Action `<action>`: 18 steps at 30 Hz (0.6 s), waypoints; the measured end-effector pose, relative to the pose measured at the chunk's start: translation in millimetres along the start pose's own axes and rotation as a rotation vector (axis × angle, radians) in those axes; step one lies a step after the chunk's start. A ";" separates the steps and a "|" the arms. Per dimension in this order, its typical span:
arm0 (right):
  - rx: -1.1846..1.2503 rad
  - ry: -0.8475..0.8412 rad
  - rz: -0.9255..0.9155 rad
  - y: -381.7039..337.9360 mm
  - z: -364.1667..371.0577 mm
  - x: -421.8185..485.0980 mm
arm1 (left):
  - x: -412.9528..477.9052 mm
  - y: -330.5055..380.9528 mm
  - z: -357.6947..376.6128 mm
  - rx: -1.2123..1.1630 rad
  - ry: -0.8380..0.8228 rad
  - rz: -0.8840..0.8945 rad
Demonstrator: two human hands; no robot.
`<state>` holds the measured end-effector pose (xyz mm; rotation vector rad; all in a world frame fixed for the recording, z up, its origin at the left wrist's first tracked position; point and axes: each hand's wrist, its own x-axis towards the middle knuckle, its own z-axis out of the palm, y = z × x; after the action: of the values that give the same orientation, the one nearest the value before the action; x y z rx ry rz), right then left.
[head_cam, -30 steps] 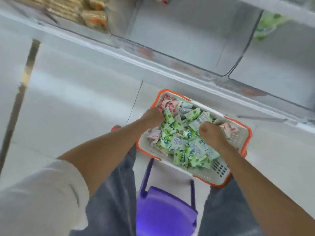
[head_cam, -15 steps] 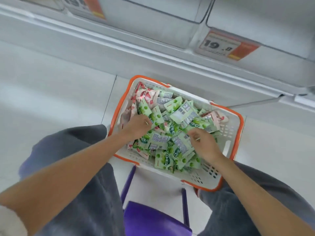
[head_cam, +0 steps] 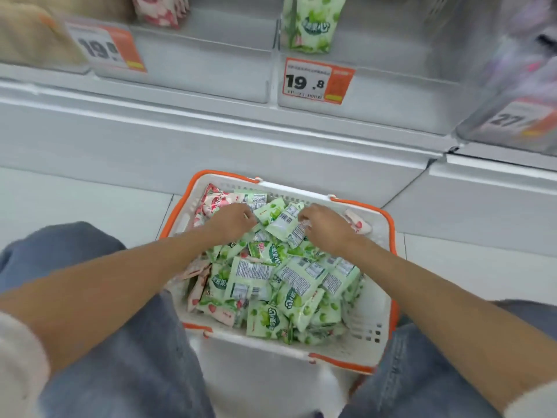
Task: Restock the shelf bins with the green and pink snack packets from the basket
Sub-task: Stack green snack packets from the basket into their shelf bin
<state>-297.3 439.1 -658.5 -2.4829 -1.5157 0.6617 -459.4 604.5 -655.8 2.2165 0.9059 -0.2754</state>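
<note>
Gathering step: left hand (head_cam: 232, 220) and right hand (head_cam: 327, 226) clutch green packets (head_cam: 281, 224) at the basket's (head_cam: 370, 321) 12 o'clock; next move probably requires lifting them to the shelf bin (head_cam: 391, 98).

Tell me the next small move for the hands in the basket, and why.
Probably lift the green packet that the right hand pinches and carry it up to the bin behind the 19.8 tag, which already holds matching green bags. Both hands are at the far end of the basket; the left hand curls into the pile, its hold unclear.
</note>
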 end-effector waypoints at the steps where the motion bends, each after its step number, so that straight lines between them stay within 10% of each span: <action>1: -0.011 0.013 0.011 -6.8 -5.3 -4.4 | -8.0 -0.3 -3.4 0.042 -0.030 0.032; 18: -0.025 -0.002 0.146 -7.7 20.1 -15.6 | -13.5 -7.3 -24.4 0.158 -0.075 0.043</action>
<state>-318.5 427.3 -669.2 -2.6310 -1.3614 0.6716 -475.8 617.8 -636.3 2.3502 0.8197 -0.4195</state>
